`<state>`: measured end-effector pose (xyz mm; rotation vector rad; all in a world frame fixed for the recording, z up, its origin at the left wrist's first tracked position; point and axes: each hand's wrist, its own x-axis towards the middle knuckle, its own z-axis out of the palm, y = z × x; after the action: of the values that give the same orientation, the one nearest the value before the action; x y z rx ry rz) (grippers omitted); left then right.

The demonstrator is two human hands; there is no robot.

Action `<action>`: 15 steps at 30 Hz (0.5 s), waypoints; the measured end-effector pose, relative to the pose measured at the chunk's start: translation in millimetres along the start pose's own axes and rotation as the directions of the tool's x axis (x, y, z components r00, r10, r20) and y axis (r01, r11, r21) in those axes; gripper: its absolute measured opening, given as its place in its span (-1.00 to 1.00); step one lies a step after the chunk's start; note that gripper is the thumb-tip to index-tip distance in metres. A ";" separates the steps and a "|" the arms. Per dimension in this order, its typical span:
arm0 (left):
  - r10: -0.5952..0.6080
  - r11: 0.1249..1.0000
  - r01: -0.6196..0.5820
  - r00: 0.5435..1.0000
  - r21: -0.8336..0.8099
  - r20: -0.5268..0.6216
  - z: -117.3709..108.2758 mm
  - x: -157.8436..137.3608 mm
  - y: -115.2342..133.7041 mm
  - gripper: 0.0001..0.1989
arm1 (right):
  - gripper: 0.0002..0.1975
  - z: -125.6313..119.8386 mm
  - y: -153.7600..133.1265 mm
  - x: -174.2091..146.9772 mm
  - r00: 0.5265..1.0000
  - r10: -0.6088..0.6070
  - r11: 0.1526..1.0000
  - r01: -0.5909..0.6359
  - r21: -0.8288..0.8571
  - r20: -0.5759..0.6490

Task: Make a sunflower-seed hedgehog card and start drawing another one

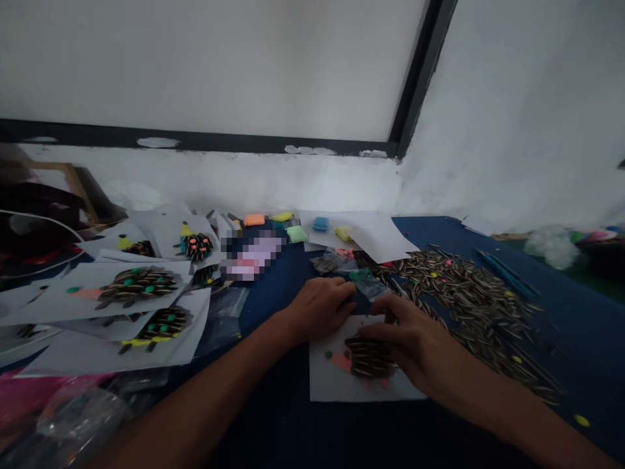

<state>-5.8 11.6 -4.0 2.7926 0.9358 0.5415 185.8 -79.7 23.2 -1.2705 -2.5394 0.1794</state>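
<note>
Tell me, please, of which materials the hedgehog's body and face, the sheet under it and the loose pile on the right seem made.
Body: striped, pointed pieces, probably matte sunflower seeds in shells. Face: smooth-looking, orange-pink, perhaps modelling clay; the dim picture leaves it open. Sheet: white, flat, thin-edged, likely plain matte paper. Pile: same striped pieces, so likely matte seeds too.

Two bare forearms (239,371) taper to slender, bare fingers (379,331).
</note>
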 end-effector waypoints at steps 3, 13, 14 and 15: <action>0.007 1.000 -0.006 1.000 0.012 -0.012 0.8 0.1 0.0 -0.86 | -0.57 -4.6 -1.9 -0.2 1.000 0.019 1.000 -0.019 -0.011 0.006; 0.002 1.000 -0.002 1.000 -0.012 0.011 0.4 0.2 -1.0 -0.89 | -0.72 -34.4 37.1 -11.7 0.946 0.306 0.936 -0.319 -0.147 -0.103; 0.001 1.000 -0.001 1.000 -0.014 0.015 0.1 0.3 -0.8 -0.89 | -0.75 -38.7 42.4 -14.4 0.929 0.362 0.913 -0.370 -0.173 -0.080; 0.001 1.000 -0.001 1.000 -0.015 0.015 -0.1 0.4 -0.6 -0.90 | -0.77 -42.5 47.1 -17.3 0.904 0.428 0.883 -0.423 -0.202 -0.020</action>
<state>-5.8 12.3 -3.9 2.7799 0.9233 0.5242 244.9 -66.0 48.7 -1.9101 -2.3060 0.0270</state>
